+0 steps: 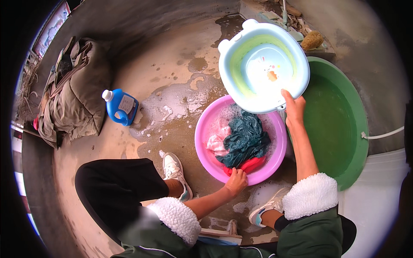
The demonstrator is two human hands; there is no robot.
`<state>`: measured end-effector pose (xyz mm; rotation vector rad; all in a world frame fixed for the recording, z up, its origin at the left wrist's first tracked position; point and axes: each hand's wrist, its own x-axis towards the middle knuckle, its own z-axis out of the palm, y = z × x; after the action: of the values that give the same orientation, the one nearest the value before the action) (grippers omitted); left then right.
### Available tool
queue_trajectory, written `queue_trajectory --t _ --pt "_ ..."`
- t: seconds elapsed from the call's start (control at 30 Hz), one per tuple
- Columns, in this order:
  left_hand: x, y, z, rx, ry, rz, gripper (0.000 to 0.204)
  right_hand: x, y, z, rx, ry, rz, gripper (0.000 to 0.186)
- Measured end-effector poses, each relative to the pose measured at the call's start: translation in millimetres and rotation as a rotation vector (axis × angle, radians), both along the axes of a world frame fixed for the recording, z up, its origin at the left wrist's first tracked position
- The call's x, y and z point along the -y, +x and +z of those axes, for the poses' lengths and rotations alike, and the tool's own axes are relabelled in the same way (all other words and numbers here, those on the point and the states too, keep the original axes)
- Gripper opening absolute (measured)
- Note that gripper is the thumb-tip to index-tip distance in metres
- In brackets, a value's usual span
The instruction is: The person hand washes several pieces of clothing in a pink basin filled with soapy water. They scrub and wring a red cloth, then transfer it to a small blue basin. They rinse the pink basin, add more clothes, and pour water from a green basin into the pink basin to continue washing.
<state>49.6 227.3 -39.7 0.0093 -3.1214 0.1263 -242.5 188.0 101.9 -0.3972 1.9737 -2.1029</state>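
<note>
Laundry (pixel 243 139) sits heaped in a round pink plastic basin (pixel 205 129) on the wet concrete floor (pixel 172 69), directly in front of the crouching person: a crumpled dark teal cloth on top, a pale pink piece at its left, and a red one poking out at the near edge. Suds cling to the basin's inner wall. The left hand (pixel 235 180) rests on the near rim, fingers curled and pinching the red cloth against the edge. The right hand (pixel 294 107) grips the rim of a smooth pale blue plastic basin (pixel 232 73), thumb inside, holding it tilted above the far side of the pink one; its inside shades to light green, with a small cartoon print at the bottom and two rounded ears on the far rim. Both forearms are bare below thick white fleece cuffs on dark green sleeves.

Just right of these stands a large green tub (pixel 359 129) filled with murky greenish water, a thin white hose (pixel 385 134) crossing its right edge. White sneakers flank the pink basin on soapy, puddled ground. To the left, well apart, a blue detergent jug (pixel 121 107) with a white cap and a pale rectangular label stands upright. Farther left lies a rumpled olive-khaki padded garment (pixel 77 94). A tan fibrous scrubber (pixel 312 40) sits beyond the blue basin
</note>
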Motion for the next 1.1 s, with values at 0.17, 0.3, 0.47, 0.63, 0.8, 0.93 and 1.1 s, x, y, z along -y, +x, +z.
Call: queue_trajectory --t 0.17,0.3,0.47,0.63,0.8,0.93,1.1 --pt "-12.7 17.7 4.6 0.055 0.068 -0.016 0.014 44.9 -1.9 -29.5 0.308 -0.083 0.052 0.043" --pt "-22.0 24.7 5.3 0.099 0.060 -0.056 0.015 77.8 -1.3 -58.5 0.493 -0.112 0.071 0.038" --pt "-18.1 29.4 6.6 0.197 0.149 -0.104 0.022 124.8 9.5 -101.6 0.682 -0.099 0.018 0.037" --pt "1.7 9.4 29.4 0.558 0.358 -0.097 0.019 164.5 29.1 -137.7 0.839 -0.149 0.087 0.033" --pt "88.4 -34.8 89.7 0.504 0.579 0.206 0.028 182.6 32.0 -159.0 1.040 -0.259 0.127 0.030" --pt "152.0 -53.6 168.7 0.442 0.633 0.433 0.037 174.1 18.2 -156.9 0.483 0.201 0.029 0.049" --pt "125.0 -49.5 251.6 0.003 1.159 -0.040 0.036 122.5 -33.3 -128.3 0.156 0.587 0.065 0.079"
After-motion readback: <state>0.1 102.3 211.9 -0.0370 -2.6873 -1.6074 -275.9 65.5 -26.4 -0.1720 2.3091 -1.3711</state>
